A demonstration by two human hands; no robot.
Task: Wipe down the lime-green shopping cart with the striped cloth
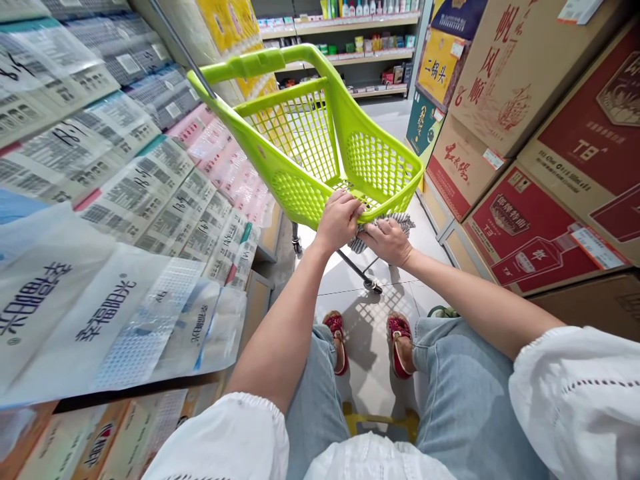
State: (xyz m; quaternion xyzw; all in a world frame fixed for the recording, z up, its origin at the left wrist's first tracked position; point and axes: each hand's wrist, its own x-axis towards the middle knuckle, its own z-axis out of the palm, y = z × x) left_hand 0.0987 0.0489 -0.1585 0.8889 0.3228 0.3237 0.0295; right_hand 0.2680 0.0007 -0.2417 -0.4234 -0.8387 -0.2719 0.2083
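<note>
A lime-green plastic shopping cart point(290, 127) stands in front of me, its near rim close to my knees and its handle on the far left. My left hand point(340, 217) is closed over the near rim of the basket, fingers curled to the inside. Just right of it, my right hand point(387, 240) grips a grey striped cloth point(400, 222) and presses it against the outside of the rim. Part of the cloth hangs below the rim, between the two hands. Nothing shows in the visible part of the basket.
Stacked packs of tissue paper point(145, 193) rise close on my left. Cardboard cartons point(525, 227) with price tags line the right side. Beyond the cart are shelves of bottles point(367, 8). A yellow stool point(410, 423) is under me, above the tiled floor point(360, 333).
</note>
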